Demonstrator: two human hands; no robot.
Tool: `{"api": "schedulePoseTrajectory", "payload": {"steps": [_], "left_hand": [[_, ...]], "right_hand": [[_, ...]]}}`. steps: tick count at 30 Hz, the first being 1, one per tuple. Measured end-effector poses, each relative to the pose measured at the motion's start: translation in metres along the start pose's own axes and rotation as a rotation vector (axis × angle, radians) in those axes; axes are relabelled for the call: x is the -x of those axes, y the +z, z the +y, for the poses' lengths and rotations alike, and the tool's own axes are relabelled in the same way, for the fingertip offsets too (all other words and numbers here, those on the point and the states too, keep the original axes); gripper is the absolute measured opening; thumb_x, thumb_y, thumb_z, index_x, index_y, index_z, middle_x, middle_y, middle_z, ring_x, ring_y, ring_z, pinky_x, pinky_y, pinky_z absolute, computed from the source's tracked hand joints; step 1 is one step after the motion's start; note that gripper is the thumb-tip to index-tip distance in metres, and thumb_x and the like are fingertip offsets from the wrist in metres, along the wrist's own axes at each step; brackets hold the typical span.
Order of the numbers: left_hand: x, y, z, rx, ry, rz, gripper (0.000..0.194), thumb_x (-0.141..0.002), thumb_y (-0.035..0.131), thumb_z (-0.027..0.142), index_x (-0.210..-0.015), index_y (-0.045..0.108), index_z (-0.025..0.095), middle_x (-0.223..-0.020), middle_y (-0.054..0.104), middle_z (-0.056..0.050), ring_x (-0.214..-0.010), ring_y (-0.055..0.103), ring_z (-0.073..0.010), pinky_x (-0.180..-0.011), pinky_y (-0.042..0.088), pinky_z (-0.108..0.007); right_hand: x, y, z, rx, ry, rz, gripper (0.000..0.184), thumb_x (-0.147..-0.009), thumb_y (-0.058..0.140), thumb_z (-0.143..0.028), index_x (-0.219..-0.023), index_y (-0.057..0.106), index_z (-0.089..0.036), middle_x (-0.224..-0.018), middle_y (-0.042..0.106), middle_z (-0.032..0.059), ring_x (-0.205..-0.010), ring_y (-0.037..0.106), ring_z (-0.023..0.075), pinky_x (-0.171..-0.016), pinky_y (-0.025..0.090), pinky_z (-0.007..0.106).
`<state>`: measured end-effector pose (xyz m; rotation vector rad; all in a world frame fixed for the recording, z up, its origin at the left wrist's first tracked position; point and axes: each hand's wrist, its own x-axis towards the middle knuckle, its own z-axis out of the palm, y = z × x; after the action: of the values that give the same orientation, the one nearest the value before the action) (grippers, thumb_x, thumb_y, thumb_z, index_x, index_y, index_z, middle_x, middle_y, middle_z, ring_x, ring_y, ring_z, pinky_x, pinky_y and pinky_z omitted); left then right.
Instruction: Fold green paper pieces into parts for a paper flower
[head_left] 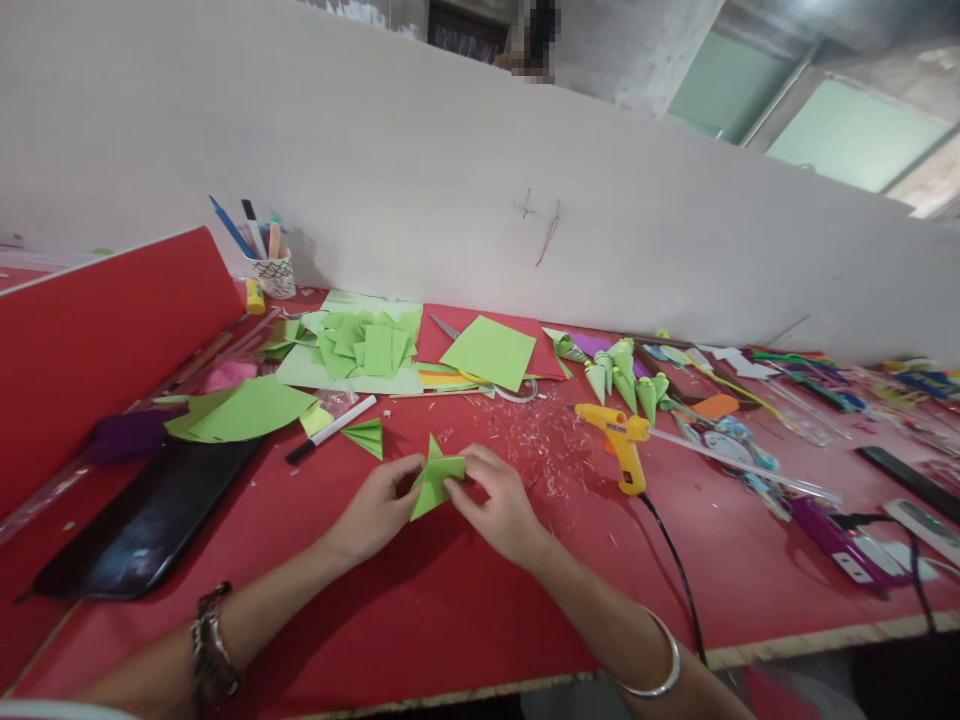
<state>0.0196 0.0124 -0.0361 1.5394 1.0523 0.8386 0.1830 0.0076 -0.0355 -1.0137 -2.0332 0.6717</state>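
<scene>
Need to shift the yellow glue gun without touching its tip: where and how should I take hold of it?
Probably by the handle of the glue gun, coming from the near edge: it points toward you, while the nozzle points left. Mind the long clear stick at the rear and the black cord at the handle's foot.

The folded paper (436, 482) in the near middle is coloured bright green. The table (375, 630) is coloured red. On the far left, the white cup (276, 276) is decorated with dark criss-cross lines. On the near left, black is shown by the flat device (150, 520). On the right, the glue gun (628, 460) is coloured yellow, its cord (675, 555) black.
</scene>
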Motion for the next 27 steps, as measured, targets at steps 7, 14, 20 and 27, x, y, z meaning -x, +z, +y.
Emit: {"api": "schedulePoseTrajectory", "payload": {"steps": [7, 14, 20, 27], "left_hand": [[0.0, -0.001, 0.0, 0.032, 0.054, -0.003, 0.02, -0.074, 0.05, 0.031, -0.079, 0.059, 0.014, -0.074, 0.061, -0.002, -0.068, 0.054, -0.0161, -0.063, 0.043, -0.025], [0.001, 0.0, 0.0, -0.076, 0.055, -0.012, 0.02, -0.074, 0.048, 0.028, -0.082, 0.06, 0.014, -0.067, 0.059, 0.0, -0.062, 0.052, -0.0135, -0.06, 0.042, -0.024], [0.0, -0.001, -0.004, -0.289, 0.099, 0.052, 0.02, -0.079, 0.044, 0.029, -0.075, 0.058, 0.015, -0.065, 0.054, 0.001, -0.062, 0.049, -0.0125, -0.06, 0.041, -0.023], [0.0, -0.004, -0.001, -0.433, 0.333, 0.237, 0.009, -0.076, 0.052, 0.026, -0.074, 0.055, 0.018, -0.115, 0.045, -0.007, -0.106, 0.042, -0.0203, -0.09, 0.036, -0.033]], "right_hand": [[0.004, -0.001, -0.002, 0.1, -0.066, -0.093, 0.046, -0.075, 0.055, -0.02, -0.119, 0.045, -0.023, -0.099, 0.049, 0.0049, -0.094, 0.045, 0.0173, -0.084, 0.041, 0.031], [0.002, 0.002, 0.0, 0.077, -0.056, -0.01, 0.038, -0.073, 0.048, -0.007, -0.106, 0.054, -0.024, -0.091, 0.051, 0.0037, -0.087, 0.047, 0.0164, -0.077, 0.042, 0.03], [-0.001, 0.003, 0.0, -0.065, 0.097, 0.073, 0.008, -0.078, 0.051, -0.019, -0.078, 0.058, -0.017, -0.076, 0.054, 0.002, -0.071, 0.05, 0.0132, -0.066, 0.042, 0.025], [0.0, 0.008, 0.009, -0.347, 0.27, 0.056, 0.016, -0.076, 0.054, -0.024, -0.089, 0.06, -0.017, -0.084, 0.062, 0.0034, -0.078, 0.056, 0.0156, -0.07, 0.045, 0.028]]}}
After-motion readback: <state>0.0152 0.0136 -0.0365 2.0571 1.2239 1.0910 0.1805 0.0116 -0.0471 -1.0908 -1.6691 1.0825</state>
